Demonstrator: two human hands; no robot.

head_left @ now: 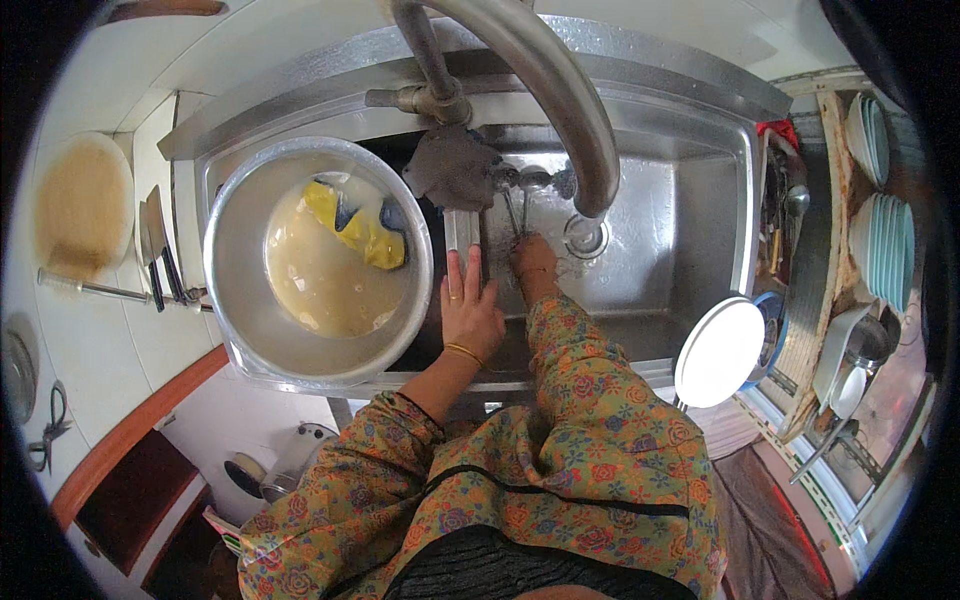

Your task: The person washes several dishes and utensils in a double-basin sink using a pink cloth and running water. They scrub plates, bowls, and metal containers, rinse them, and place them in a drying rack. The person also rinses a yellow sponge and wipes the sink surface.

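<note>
In the sink basin [640,270], my right hand [535,262] is closed around the thin handles of metal spoons [522,205], whose rounded heads lie beyond it near the tap. My left hand [474,318] has its fingers stretched out, their tips touching a narrow metal strip [462,230] beside the basin. A wet grey cloth [450,168] covers that strip's far end. To the left stands a large metal bowl [230,250] of cloudy water with a yellow and dark cloth [365,232] partly sunk in it.
A curved tap [555,60] arches over the basin, above the drain [586,238]. Right of the sink are a white round lid or board [718,352] and a rack with plates [882,250]. Knives [158,240] hang at the left beside a round board [85,205].
</note>
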